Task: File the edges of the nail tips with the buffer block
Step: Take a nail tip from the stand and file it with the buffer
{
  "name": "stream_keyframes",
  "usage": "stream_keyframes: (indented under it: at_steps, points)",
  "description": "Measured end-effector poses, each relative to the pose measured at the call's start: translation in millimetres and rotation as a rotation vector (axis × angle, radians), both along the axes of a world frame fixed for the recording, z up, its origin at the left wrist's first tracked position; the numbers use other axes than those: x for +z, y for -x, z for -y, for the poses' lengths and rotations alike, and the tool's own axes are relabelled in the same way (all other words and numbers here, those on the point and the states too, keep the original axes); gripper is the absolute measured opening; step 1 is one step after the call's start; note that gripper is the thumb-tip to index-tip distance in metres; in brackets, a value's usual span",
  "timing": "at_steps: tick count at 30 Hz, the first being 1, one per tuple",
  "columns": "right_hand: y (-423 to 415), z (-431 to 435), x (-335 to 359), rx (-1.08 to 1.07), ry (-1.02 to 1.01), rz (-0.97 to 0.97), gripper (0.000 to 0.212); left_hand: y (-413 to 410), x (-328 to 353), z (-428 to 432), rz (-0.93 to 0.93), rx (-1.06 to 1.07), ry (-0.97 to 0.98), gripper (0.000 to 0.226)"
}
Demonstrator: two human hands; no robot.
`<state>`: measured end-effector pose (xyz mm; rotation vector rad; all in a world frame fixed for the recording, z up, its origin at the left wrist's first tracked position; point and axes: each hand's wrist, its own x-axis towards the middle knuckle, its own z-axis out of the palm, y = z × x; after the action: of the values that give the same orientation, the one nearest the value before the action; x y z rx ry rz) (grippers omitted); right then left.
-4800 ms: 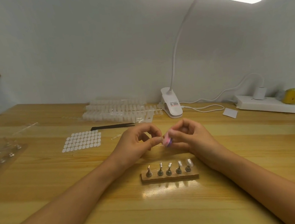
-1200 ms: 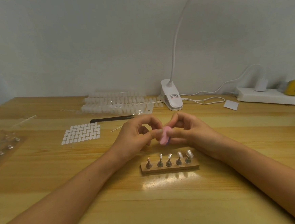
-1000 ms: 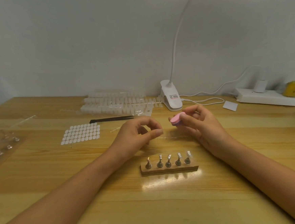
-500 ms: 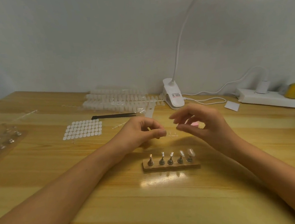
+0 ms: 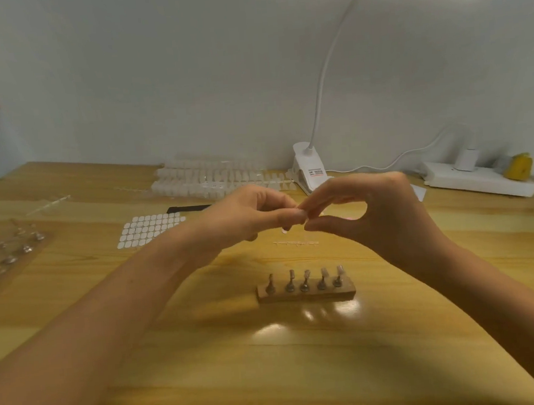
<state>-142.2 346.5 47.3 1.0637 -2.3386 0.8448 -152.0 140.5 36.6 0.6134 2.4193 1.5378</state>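
Two hands meet: left hand (image 5: 244, 218) pinches the nail tip (image 5: 285, 230) in its grip, right hand (image 5: 383, 215) narrowly parted beside it.

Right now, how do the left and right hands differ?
The left hand pinches a small pale nail tip between thumb and forefinger; the right hand grips nothing, thumb and fingers curved in an open ring. The left hand's fingers fold tight; the right hand's fingertips reach toward that tip. Both hover above the table, beyond the wooden stand.
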Motion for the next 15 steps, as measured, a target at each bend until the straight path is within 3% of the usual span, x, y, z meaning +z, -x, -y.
stream_keyframes:
  at_steps: [3,6,9,15]
  points:
    - [-3,-9,-4,0.014,0.091,0.066,0.027,-8,-7,-1,-0.029,-0.034,0.019,0.025]
    - [-12,-18,-27,0.027,0.189,0.234,0.027,-20,-30,0,-0.064,-0.040,0.177,0.033]
    - [-21,-21,-50,0.030,0.248,0.331,0.024,-28,-49,-3,-0.178,0.007,0.216,0.023]
    - [-23,-16,-65,0.002,0.272,0.383,0.016,-36,-60,-13,-0.273,0.136,0.110,0.009]
